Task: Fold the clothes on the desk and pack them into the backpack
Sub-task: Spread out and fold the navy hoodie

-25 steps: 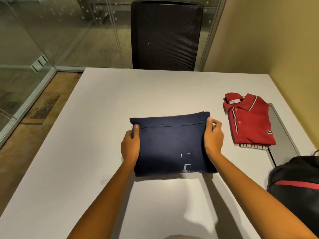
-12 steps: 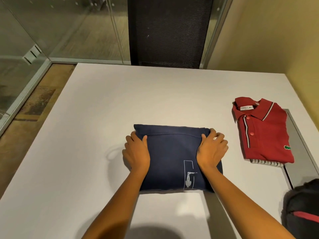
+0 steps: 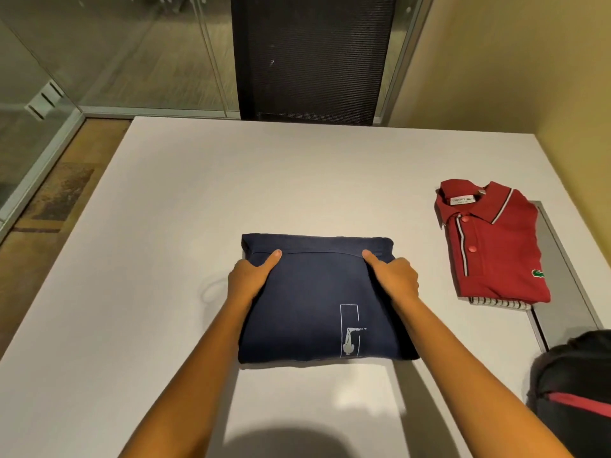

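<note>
A folded navy garment (image 3: pixel 317 305) with a small white print lies in the middle of the white desk (image 3: pixel 185 246). My left hand (image 3: pixel 249 280) grips its left side and my right hand (image 3: pixel 395 279) its right side. Both thumbs lie on top of the cloth, and the fingers are hidden under its edges. A folded red polo shirt (image 3: pixel 496 246) rests at the right on a striped garment (image 3: pixel 499 303) whose edge peeks out below. The black backpack (image 3: pixel 575 395) with a red stripe shows partly at the bottom right corner.
A grey metal panel (image 3: pixel 562 285) is set into the desk along its right edge, partly under the red polo. A black mesh chair (image 3: pixel 310 54) stands behind the far edge. Glass partitions are at the left and a yellow wall at the right.
My hands went from pressing flat on top of the navy garment to gripping its two sides, thumbs on top and fingers tucked under. The view tilted slightly.
</note>
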The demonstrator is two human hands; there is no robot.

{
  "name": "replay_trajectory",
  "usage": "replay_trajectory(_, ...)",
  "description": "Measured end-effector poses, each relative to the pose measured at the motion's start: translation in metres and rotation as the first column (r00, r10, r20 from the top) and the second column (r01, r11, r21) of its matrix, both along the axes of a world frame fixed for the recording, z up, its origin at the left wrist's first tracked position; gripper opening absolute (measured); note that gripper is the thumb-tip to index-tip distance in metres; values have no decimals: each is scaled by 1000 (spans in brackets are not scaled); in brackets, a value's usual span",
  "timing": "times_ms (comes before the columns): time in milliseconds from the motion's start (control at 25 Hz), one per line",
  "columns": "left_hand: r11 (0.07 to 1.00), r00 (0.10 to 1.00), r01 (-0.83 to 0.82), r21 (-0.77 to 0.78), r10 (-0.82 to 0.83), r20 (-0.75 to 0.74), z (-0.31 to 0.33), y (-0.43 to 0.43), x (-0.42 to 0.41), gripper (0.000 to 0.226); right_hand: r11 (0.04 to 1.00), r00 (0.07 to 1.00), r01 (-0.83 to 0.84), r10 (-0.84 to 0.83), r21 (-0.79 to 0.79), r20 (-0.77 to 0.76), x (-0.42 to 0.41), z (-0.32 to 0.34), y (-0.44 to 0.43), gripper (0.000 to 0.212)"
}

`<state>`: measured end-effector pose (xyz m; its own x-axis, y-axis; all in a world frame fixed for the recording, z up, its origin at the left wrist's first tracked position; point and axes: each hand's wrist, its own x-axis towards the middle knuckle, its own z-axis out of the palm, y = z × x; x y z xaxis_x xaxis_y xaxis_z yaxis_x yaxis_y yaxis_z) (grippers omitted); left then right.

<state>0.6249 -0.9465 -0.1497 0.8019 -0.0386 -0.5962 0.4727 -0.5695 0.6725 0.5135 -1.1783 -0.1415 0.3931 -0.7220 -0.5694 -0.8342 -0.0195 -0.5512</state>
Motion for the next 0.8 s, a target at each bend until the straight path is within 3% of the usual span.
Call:
replay_trajectory(80,984,1000,10,-176,-11,-3,15,9,7,62,972,979,35,-80,234,185,-3,13,-18,60)
replay_trajectory(160,957,996,57,-283,-35,83,34,14,9,36,935,930,-20,-112,355,349,-9,33,-26,47)
replay_trajectory(200,939,989,84,-334,-39,142,44,18,10,32,936,897,-76,-87,345,433,-14,43,-27,41)
replay_trajectory(280,902,957,177,-394,-64,282,63,27,7,46,962,805,-156,-7,223,593,-26,56,-27,35)
replay_trajectory(360,868,879,343,-359,-162,449,73,39,-1,54,971,704,-237,193,-30,684,-43,63,-25,44)
replay_trajectory(440,855,793,438,-278,-222,567,66,50,-18,52,915,645,-319,400,-246,651,-63,58,-22,55)
replay_trajectory(600,835,598,548,-47,-352,720,37,83,-60,44,795,564,-406,606,-451,560,-120,34,-4,51)
replay_trajectory(720,684,256,605,408,-652,713,6,116,-92,45,574,538,-518,795,-634,280,-168,-2,2,56)
replay_trajectory(800,581,169,635,509,-748,642,-19,137,-109,41,471,536,-590,836,-656,118,-191,-24,4,63)
